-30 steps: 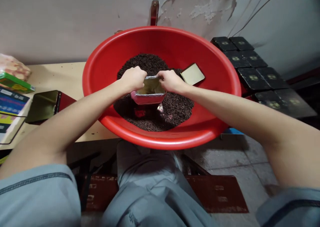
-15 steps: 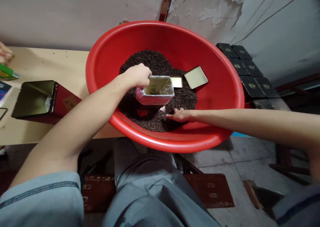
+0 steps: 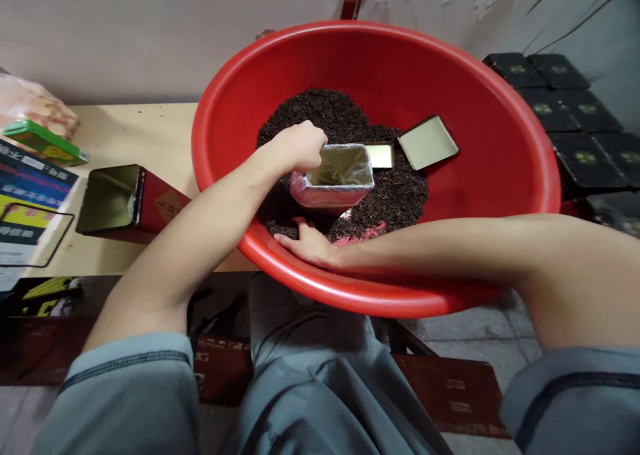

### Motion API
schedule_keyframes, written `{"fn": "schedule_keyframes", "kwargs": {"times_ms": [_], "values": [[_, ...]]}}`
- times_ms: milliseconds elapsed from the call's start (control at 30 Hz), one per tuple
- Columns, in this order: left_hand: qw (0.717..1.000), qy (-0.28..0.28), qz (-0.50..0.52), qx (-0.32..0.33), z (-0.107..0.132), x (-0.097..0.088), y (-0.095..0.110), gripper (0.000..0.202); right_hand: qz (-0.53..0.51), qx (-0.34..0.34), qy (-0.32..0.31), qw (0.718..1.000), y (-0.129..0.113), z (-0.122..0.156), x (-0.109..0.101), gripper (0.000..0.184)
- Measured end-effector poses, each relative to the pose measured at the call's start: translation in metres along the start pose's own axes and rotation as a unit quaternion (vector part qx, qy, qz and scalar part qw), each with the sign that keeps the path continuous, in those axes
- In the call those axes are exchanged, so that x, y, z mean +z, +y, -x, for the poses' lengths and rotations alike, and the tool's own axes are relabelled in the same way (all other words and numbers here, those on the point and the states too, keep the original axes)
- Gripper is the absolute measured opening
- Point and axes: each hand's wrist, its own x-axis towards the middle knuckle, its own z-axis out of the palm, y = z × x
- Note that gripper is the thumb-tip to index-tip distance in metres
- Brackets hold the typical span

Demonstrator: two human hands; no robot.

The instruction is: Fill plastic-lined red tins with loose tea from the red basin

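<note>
My left hand is closed on the rim of a plastic-lined tin, which stands tilted in a big red basin. Dark, loose tea leaves lie heaped around the tin. My right hand is down at the basin's near side, fingers spread, touching the tea leaves in front of the tin. To the right of the tin, a square lid and a smaller pale lid rest on the leaves.
An open red tin lies on its side on the wooden table, left of the basin. Beyond it are a green box and a printed sheet. Several black-lidded tins stand at the right, and a dark red bench is below.
My right hand has swept left through the tea leaves along the near side, baring a strip of basin floor. My left hand keeps its hold on the tin. The view has shifted left.
</note>
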Motion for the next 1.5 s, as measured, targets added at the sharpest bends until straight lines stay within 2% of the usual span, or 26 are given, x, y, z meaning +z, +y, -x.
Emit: {"fn": "schedule_keyframes", "kwargs": {"times_ms": [133, 267, 367, 500, 633, 733, 900, 1067, 1200, 1367, 1500], "values": [[1.0, -0.006, -0.011, 0.001, -0.001, -0.001, 0.001, 0.048, -0.045, -0.024, 0.025, 0.998, 0.021, -0.007, 0.003, 0.068], [1.0, -0.005, -0.022, -0.006, 0.005, -0.006, 0.004, 0.043, -0.068, -0.06, 0.04, 0.995, 0.029, -0.014, 0.003, 0.062], [1.0, 0.018, -0.013, -0.007, 0.011, -0.011, 0.005, 0.042, -0.071, -0.079, 0.043, 0.993, 0.028, -0.019, -0.002, 0.059], [0.997, 0.075, 0.013, -0.025, 0.016, -0.018, 0.004, 0.055, -0.04, -0.136, 0.037, 0.989, 0.016, -0.012, -0.023, 0.054], [0.989, 0.127, 0.03, -0.067, 0.017, -0.023, -0.005, 0.062, 0.057, -0.177, 0.025, 0.982, 0.0, 0.009, -0.052, 0.052], [0.985, 0.144, 0.031, -0.087, 0.016, -0.023, -0.015, 0.062, 0.098, -0.182, 0.038, 0.978, -0.006, 0.026, -0.069, 0.054], [0.982, 0.151, 0.039, -0.107, 0.012, -0.019, -0.034, 0.063, 0.081, -0.196, 0.078, 0.974, -0.019, 0.048, -0.096, 0.052], [0.985, 0.126, 0.034, -0.117, 0.008, -0.015, -0.045, 0.065, 0.077, -0.167, 0.109, 0.977, -0.045, 0.054, -0.138, 0.037], [0.989, 0.091, 0.027, -0.117, 0.006, -0.015, -0.047, 0.062, 0.125, -0.203, 0.152, 0.959, -0.059, 0.036, -0.169, 0.039], [0.989, 0.048, 0.065, -0.127, 0.01, -0.019, -0.047, 0.06, 0.176, -0.246, 0.19, 0.934, -0.056, 0.007, -0.178, 0.044], [0.989, 0.037, 0.073, -0.124, 0.014, -0.021, -0.047, 0.059, 0.213, -0.282, 0.18, 0.918, -0.048, -0.004, -0.178, 0.032]]}}
